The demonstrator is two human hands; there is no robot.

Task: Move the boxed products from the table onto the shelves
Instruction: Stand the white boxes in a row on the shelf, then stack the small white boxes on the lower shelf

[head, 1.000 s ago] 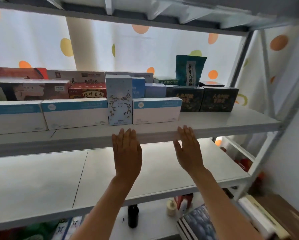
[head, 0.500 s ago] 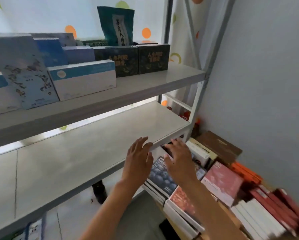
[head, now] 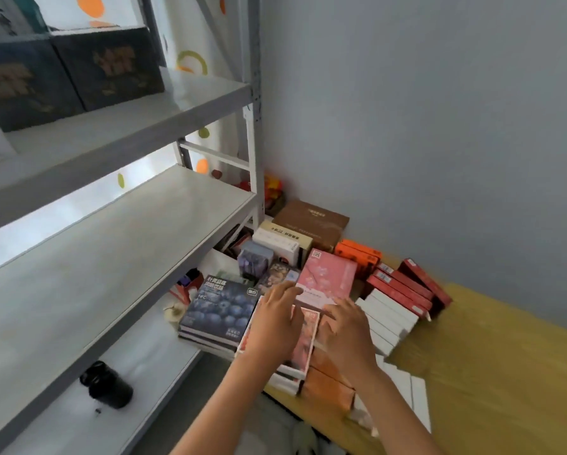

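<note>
A yellow-topped table [head: 492, 362] stood against a grey wall. Over it both hands hovered flat, fingers straight: the left hand [head: 273, 326] lay on a red-printed box [head: 303, 343], the right hand [head: 344, 333] beside it. Left of them sat a blueberry box [head: 220, 310]; beyond, a pink box [head: 328, 277], then the shelves [head: 118, 244].

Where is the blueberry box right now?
In the head view, the blueberry box tops a stack at the table's left end, beside the shelf, just left of the left hand.

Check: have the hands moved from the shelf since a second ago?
Yes. Both hands, left and right, left the shelf edge and went down-right onto the boxes on the table.
</note>
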